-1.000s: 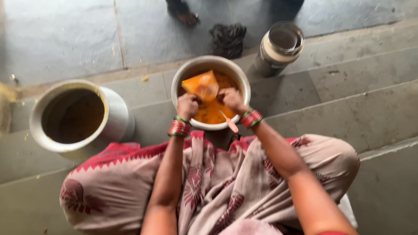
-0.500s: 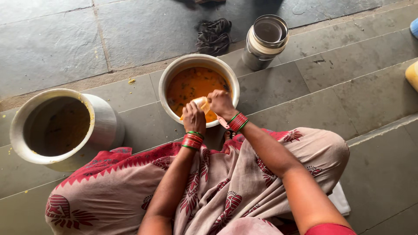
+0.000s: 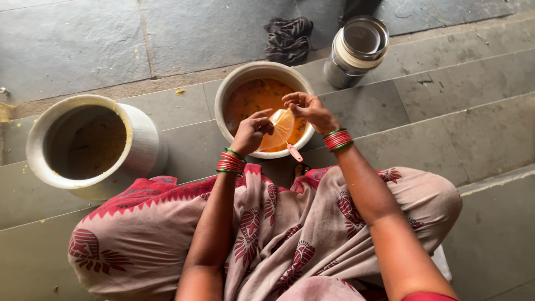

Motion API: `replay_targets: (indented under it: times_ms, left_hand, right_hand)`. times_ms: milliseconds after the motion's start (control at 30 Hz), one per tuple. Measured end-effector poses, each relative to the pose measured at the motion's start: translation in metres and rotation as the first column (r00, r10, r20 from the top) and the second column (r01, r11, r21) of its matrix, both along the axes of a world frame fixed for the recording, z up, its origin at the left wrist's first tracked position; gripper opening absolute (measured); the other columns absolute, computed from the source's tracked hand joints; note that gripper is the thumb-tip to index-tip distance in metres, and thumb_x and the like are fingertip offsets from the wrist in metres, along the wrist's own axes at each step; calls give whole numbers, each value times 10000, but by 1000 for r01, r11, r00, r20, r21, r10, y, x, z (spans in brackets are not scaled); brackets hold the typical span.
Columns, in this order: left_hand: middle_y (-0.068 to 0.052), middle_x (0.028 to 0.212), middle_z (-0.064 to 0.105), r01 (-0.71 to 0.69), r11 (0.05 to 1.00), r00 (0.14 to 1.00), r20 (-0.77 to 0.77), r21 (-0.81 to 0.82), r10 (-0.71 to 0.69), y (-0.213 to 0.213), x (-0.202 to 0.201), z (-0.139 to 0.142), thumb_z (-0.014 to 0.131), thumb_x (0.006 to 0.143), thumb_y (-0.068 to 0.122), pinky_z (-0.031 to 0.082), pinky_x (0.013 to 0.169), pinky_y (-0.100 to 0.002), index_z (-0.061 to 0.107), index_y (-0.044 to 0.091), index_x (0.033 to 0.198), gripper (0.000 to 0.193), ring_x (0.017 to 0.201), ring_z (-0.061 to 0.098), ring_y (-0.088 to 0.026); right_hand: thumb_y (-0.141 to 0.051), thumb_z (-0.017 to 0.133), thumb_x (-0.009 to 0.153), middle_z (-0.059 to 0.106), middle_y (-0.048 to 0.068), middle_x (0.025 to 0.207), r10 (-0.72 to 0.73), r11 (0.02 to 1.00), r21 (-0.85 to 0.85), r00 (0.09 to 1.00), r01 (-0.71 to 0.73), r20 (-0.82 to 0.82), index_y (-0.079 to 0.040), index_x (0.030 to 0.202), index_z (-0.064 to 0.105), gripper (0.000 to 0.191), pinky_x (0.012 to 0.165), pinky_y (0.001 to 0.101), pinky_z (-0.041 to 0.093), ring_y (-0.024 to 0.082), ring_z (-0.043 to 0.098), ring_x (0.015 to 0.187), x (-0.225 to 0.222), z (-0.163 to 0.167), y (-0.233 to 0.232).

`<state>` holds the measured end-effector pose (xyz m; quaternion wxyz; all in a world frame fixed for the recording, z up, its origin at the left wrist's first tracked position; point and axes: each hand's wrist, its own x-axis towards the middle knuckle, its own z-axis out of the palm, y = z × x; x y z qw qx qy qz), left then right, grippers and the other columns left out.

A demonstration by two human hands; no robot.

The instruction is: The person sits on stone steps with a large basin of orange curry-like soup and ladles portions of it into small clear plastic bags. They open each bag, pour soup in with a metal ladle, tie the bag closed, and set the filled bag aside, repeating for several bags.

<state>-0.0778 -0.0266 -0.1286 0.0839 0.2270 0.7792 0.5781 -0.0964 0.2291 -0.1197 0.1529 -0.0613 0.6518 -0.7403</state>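
While earlier low at near rim, hands (image 3: 281, 120) now raised over pot (image 3: 234, 86), both pinching clear pouch (image 3: 280, 129).

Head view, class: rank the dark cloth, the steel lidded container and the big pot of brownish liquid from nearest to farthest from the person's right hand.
From the right hand:
1. Steel lidded container, up and right.
2. Dark cloth, straight above; nearly as close as the container.
3. Big pot, far left.
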Motion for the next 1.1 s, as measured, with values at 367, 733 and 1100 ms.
replay_targets:
  times_ms: [367, 733, 1100]
  left_hand:
    - [-109, 1211, 739, -8, 976, 988, 150, 216, -25, 8, -2, -15, 618, 963, -38, 520, 902, -265, 658, -34, 861, 110, 969, 640, -153]
    - [-127, 965, 759, -77, 996, 992, 108, 54, 71, 11, -3, -15, 607, 944, -43, 525, 896, -255, 697, 5, 921, 105, 992, 698, -166]
    - [-95, 995, 736, -140, 891, 964, -265, -432, 23, 1, 4, -18, 681, 806, 69, 544, 835, -432, 803, 147, 841, 149, 964, 695, -312]
  right_hand:
    - [-62, 879, 781, 719, 63, 1170, 138, 990, -10, 988, -137, 65, 9, 1267, 643, 545, 958, 311, 587, 150, 694, 1081, 5, -13, 1]
    - [-133, 850, 801, 736, 43, 1017, 189, 963, 147, 956, -225, 224, -93, 1334, 603, 588, 697, 233, 514, 69, 657, 832, 5, 6, 2]
    - [-91, 837, 822, 748, 74, 790, -89, 903, 422, 996, 84, -8, -25, 918, 801, 121, 629, 274, 551, 116, 675, 686, 5, -19, -33]
